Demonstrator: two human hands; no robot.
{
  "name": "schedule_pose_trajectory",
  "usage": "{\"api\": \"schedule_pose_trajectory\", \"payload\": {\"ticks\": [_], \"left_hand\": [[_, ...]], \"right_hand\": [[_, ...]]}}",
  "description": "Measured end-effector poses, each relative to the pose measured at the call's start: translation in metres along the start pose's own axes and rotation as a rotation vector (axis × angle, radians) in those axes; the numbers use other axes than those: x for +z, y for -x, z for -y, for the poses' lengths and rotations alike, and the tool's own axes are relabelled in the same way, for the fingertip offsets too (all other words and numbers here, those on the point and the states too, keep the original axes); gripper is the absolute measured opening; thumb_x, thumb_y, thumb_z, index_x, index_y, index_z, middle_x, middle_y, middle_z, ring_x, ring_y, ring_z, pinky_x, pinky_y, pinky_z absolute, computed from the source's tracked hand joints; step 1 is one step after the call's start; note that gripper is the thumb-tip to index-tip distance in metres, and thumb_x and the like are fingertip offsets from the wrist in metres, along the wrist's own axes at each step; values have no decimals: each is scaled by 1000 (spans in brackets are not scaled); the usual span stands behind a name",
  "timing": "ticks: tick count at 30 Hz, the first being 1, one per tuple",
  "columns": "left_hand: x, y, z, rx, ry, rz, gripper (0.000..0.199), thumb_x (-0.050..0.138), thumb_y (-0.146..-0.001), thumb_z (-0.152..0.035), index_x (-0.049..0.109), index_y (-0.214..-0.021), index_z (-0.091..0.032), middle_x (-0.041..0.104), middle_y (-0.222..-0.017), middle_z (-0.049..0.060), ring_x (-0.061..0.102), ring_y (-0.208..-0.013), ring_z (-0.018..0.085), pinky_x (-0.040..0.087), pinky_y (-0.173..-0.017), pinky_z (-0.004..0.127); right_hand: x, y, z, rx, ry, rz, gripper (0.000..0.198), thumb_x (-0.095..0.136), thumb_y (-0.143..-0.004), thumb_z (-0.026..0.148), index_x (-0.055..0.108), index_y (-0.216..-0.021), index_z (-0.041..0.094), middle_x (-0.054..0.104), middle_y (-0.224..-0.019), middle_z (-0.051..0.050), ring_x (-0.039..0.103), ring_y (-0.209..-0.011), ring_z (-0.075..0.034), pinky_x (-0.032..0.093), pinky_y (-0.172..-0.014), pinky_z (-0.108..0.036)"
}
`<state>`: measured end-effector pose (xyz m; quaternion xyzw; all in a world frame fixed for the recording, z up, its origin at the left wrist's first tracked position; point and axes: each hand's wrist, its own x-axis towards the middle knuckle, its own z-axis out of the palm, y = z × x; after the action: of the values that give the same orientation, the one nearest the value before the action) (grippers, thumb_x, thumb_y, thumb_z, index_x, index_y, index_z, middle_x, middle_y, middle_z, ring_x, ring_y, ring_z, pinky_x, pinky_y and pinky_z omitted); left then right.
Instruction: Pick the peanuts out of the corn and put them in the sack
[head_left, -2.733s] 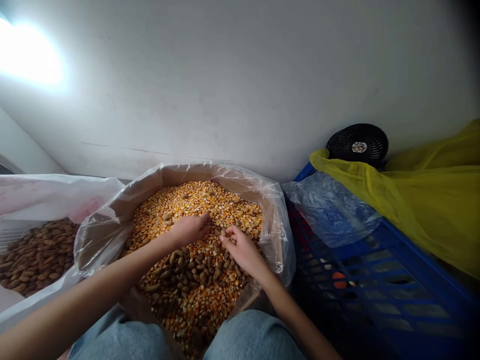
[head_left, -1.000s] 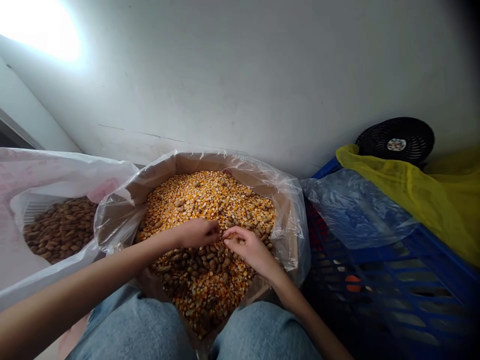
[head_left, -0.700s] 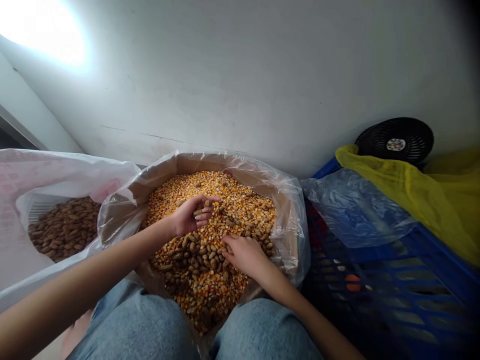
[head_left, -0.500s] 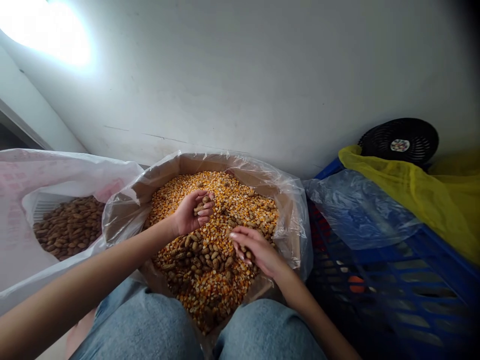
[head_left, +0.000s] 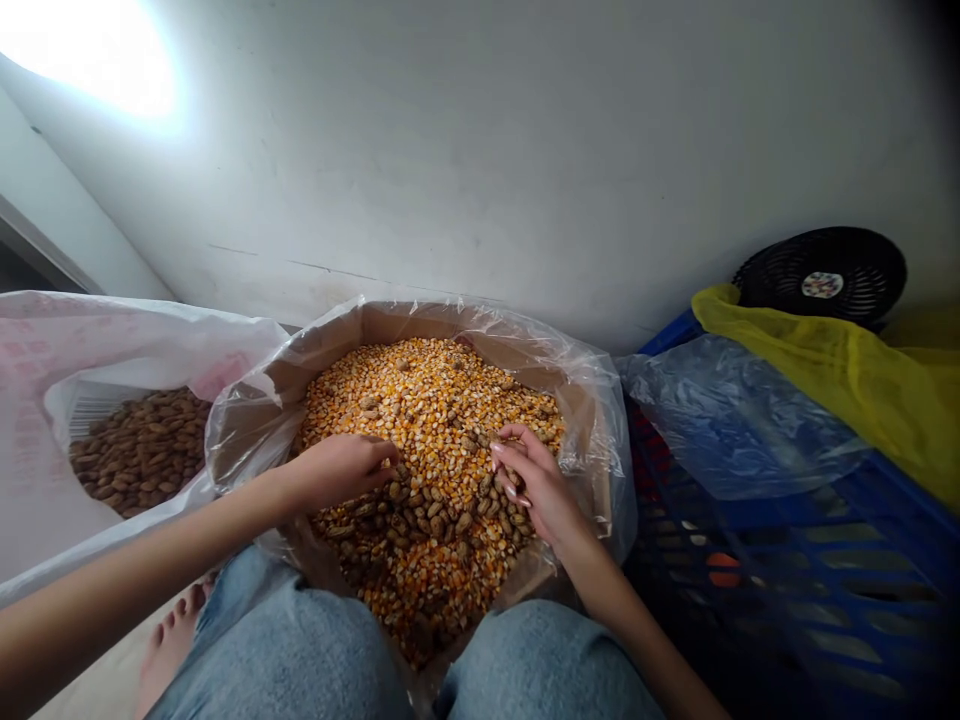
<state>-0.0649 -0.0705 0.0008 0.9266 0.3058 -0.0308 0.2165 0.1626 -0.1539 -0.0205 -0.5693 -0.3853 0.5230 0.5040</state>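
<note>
A plastic-lined cardboard box (head_left: 390, 322) between my knees holds loose yellow corn kernels (head_left: 435, 375). Unshelled peanuts (head_left: 431, 520) lie heaped on the near part of the corn, with a few scattered farther back. My left hand (head_left: 341, 470) is palm down at the left of the peanut heap; its fingertips point downward and are mostly hidden. On the right side of the corn, my right hand (head_left: 540, 485) has its fingers curled around peanuts, with more peanuts just below it.
To the left stands a white sack (head_left: 30, 430) with peanuts (head_left: 142, 455) showing in its opening. A blue plastic crate (head_left: 825, 600) on the right carries a clear plastic bag (head_left: 742, 420), yellow mesh (head_left: 840, 360) and a black fan (head_left: 825, 280). Behind is a wall (head_left: 480, 160).
My left hand has turned from palm up with peanuts in it to palm down, moving left and nearer. My right hand has shifted slightly right and up. The view has tilted a little.
</note>
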Motion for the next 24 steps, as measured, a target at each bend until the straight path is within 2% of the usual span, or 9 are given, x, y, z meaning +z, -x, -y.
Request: {"api": "schedule_pose_trajectory", "payload": {"ticks": [3, 6, 8, 10, 13, 17, 19, 22, 24], "left_hand": [[10, 7, 2, 8, -248, 39, 26, 36, -81, -30, 50, -99, -18, 61, -81, 8, 58, -66, 18, 41, -54, 26], [16, 2, 1, 24, -353, 39, 22, 39, -80, -24, 50, -97, -16, 61, -80, 8, 59, -65, 19, 42, -51, 27], [17, -2, 0, 25, -380, 39, 19, 38, -79, -20, 51, -93, -16, 62, -79, 8, 60, -64, 19, 42, -51, 26], [18, -4, 0, 26, -383, 49, 19, 39, -78, -20, 51, -91, -15, 62, -79, 8, 60, -65, 19, 43, -51, 26], [17, -3, 1, 25, -366, 81, 20, 40, -78, -23, 53, -91, -15, 62, -80, 9, 60, -68, 20, 44, -54, 26], [5, 6, 4, -17, -281, 111, 22, 41, -78, -28, 55, -89, -16, 62, -78, 9, 59, -66, 19, 43, -53, 26], [-7, 15, 7, -21, -198, 48, 21, 43, -78, -32, 57, -86, -17, 62, -75, 8, 58, -63, 18, 41, -51, 25], [-30, 36, 18, -9, -68, -128, 19, 46, -77, -34, 58, -83, -20, 61, -70, 4, 55, -60, 14, 38, -51, 23], [-47, 55, 29, -49, -1, -213, 19, 45, -78, -33, 58, -84, -20, 62, -73, 3, 55, -60, 12, 37, -54, 21]], "right_hand": [[4, -2, 0, -174, 641, -103, 18, 47, -76, 32, 49, -91, 23, 49, -58, 3, 42, -45, -9, 30, -43, -19], [11, -7, 1, -265, 1236, -118, 20, 42, -78, 28, 53, -95, 25, 58, -63, 0, 53, -55, -15, 35, -52, -23], [16, -13, 0, -256, 1512, -89, 25, 39, -78, 26, 52, -100, 25, 62, -68, -3, 57, -59, -19, 36, -52, -25], [21, -20, -1, -232, 1685, -50, 31, 37, -79, 26, 49, -107, 23, 63, -69, -5, 59, -61, -20, 37, -52, -26], [24, -29, -4, -199, 1796, 19, 33, 35, -81, 28, 47, -111, 19, 64, -72, -8, 60, -63, -22, 39, -54, -27], [22, -36, -9, -182, 1787, 69, 35, 32, -82, 32, 47, -112, 21, 65, -79, -8, 60, -66, -25, 40, -55, -32], [19, -37, -9, -164, 1735, 79, 37, 31, -81, 35, 46, -113, 23, 65, -78, -7, 60, -65, -26, 40, -55, -33], [16, -39, -7, -107, 1613, 82, 39, 32, -80, 43, 46, -111, 25, 64, -72, -8, 59, -62, -27, 40, -53, -34], [15, -40, -4, -76, 1516, 57, 40, 32, -78, 48, 47, -108, 27, 62, -68, -7, 58, -60, -27, 39, -52, -34]]}}
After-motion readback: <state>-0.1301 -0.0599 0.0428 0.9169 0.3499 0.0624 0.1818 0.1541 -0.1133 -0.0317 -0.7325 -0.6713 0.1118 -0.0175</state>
